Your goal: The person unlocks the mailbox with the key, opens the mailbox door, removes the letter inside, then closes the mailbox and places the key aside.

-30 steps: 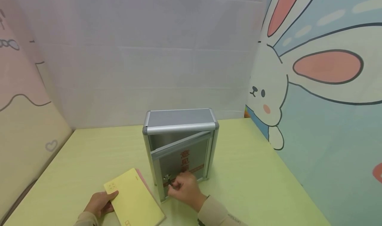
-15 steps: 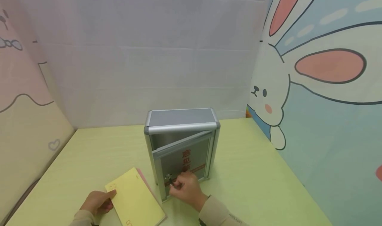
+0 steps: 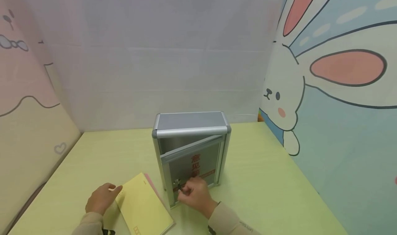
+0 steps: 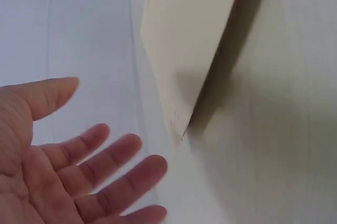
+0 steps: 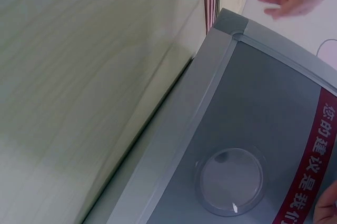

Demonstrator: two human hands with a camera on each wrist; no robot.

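A silver-grey suggestion box stands on the table, its front door ajar on the left side. At the door's silver lock, my right hand pinches a small dark key; its tip is hidden at the lock. To the left lies a stack of yellow envelopes with a pink layer showing under the top one. My left hand hovers by their upper left corner. In the left wrist view, that hand has its fingers spread, apart from the envelopes.
The pale yellow-green table extends around the box. A white sheet hangs behind, and a rabbit-printed wall borders the right. In the right wrist view, a round clear disc sits on the door near a red strip.
My left hand has let go of the envelopes and lifted off them. The right hand keeps its pinch at the lock, and the door stays ajar. The whole head view has shifted slightly.
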